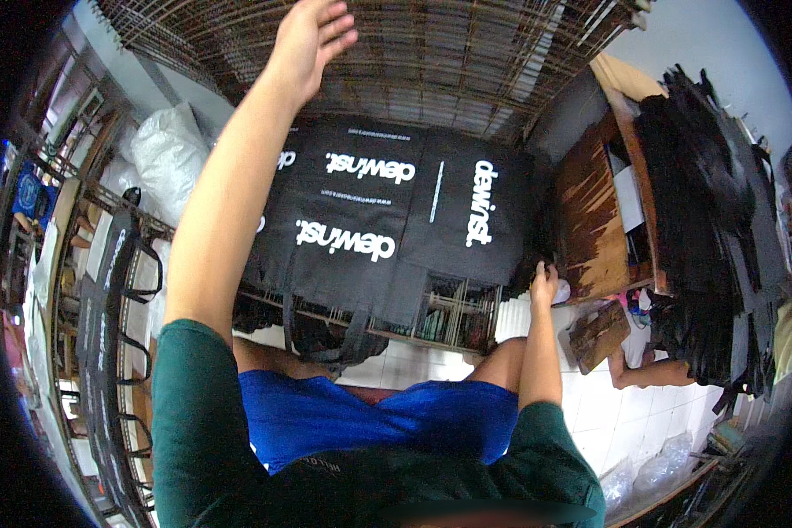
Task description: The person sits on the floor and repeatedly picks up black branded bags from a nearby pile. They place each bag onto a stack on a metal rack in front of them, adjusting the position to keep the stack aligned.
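Observation:
My left hand (312,40) is raised high at the top, its fingers stretched out and holding nothing, in front of stacked wire racks (422,62). Below it, black fabric bags (352,216) with white lettering lie flat, side by side, on a wire shelf (462,308). A dark strap loop (326,352) hangs off their near edge. Low on the right, my right hand (544,283) has its fingers curled in beside dark material at the right end of the bags. What those fingers grip is too dark to make out.
A worn wooden cabinet (594,224) stands right, beside a tall pile of black fabric (708,229). White plastic sacks (172,158) sit left, near a row of hanging black bags (97,352). Another person's leg (656,374) and a worker in blue (31,194) are nearby.

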`<state>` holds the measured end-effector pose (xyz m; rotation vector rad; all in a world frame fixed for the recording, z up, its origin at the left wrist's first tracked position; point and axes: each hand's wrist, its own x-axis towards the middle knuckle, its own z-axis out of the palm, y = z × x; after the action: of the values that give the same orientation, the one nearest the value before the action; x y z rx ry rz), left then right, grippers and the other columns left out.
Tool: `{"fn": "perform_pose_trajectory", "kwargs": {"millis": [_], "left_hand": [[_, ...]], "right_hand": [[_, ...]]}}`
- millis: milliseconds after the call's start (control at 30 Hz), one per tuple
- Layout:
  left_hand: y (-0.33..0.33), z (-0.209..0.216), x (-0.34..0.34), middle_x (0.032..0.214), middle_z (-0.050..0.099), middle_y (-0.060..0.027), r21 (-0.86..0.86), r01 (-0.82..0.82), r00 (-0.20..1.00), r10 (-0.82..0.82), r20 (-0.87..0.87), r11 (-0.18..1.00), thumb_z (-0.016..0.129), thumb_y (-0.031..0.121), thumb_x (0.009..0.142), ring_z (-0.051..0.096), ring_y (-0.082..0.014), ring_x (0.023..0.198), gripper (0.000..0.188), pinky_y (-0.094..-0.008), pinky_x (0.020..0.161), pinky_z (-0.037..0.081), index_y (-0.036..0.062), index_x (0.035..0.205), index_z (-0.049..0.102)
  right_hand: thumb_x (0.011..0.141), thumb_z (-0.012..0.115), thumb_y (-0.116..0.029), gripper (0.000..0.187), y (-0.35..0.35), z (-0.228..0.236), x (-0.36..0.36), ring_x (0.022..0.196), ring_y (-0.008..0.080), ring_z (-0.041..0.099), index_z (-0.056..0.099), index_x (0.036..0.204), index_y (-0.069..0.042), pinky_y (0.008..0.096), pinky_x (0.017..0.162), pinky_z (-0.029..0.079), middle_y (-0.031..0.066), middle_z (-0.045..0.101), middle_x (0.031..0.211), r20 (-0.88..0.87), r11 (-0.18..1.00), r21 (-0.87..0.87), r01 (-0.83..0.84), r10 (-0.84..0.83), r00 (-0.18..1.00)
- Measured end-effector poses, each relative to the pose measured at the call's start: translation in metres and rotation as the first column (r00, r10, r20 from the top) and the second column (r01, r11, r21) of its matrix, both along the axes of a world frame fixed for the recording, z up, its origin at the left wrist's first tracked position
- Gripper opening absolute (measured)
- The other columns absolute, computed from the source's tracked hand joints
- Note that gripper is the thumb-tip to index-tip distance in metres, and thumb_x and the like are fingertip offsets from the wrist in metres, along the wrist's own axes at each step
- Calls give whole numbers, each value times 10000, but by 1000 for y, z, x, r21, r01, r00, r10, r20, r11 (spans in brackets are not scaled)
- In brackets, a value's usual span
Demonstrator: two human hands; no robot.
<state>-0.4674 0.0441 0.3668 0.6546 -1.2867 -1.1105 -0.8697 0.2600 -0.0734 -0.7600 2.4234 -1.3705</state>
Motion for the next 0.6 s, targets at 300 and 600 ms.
{"fn": "perform_pose_trajectory", "kwargs": {"millis": [300, 600], "left_hand": [[-89, 87, -8, 1287, 381, -165, 111, 280, 877, -207, -434, 954, 511, 453, 864, 445, -280, 1115, 800, -394, 926, 434, 11, 1387, 97], [-30, 59, -39, 1169, 468, -166, -692, -449, -39, 761, 648, 566, 516, 404, 849, 506, -333, 1065, 457, -482, 806, 482, 169, 1241, 496]], "right_hand": [[848, 610, -137, 376, 144, 65, 77, 697, 107, 543, 502, 1195, -39, 214, 579, 434, 27, 551, 851, 370, 910, -414, -15, 183, 911], [866, 563, -86, 271, 181, 98, 91, 571, 64, 477, 526, 1128, -32, 177, 517, 412, 32, 534, 802, 531, 863, -486, 137, 167, 831]]}}
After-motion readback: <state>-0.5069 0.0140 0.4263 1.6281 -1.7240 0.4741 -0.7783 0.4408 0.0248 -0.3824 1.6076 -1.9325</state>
